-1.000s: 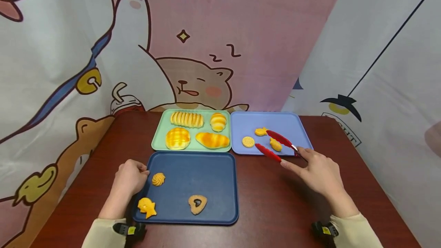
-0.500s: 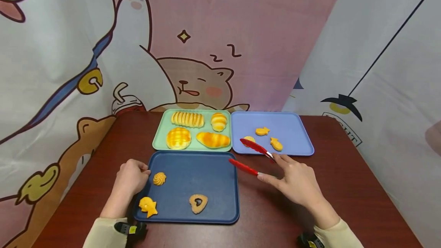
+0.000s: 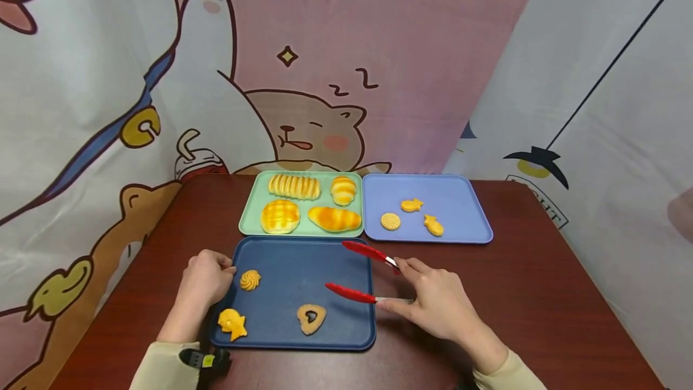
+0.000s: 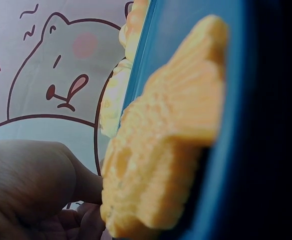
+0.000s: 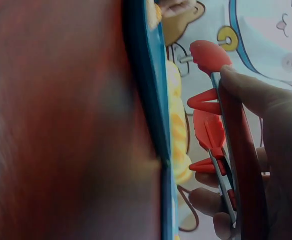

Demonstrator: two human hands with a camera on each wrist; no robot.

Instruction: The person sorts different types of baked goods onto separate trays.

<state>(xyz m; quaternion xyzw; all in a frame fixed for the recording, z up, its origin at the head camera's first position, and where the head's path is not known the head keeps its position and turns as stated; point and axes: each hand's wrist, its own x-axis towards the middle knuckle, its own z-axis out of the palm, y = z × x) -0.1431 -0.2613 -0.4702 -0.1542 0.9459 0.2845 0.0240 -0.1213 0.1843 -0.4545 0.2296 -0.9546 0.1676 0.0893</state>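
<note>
Landmark: we see a navy-blue rectangular tray (image 3: 298, 269) flat on the glossy reddish-brown bench (image 3: 541, 294).
Left hand: we see the left hand (image 3: 206, 278) at the navy-blue tray's left rim, fingers curled, pinching that edge.
Right hand: the right hand (image 3: 433, 303) grips red-headed metal tongs (image 3: 354, 295) between thumb and fingers.
Tongs: they reach over the navy-blue tray's right edge — jaws spread apart.
Cookies: on the navy-blue tray we find a golden swirled cookie (image 3: 250, 280) and a golden fish-shaped cookie (image 3: 233, 324) at left, a brown heart-shaped cookie (image 3: 304, 318) right of centre.
Behind: a pale-green tray (image 3: 251, 218) of four glazed golden breads (image 3: 334, 219) — just beyond the navy-blue tray.
Behind right: a periwinkle-blue tray (image 3: 457, 209) bearing a round pale-yellow cookie (image 3: 390, 221) and two small yellow fish-shaped cookies (image 3: 433, 225).
</note>
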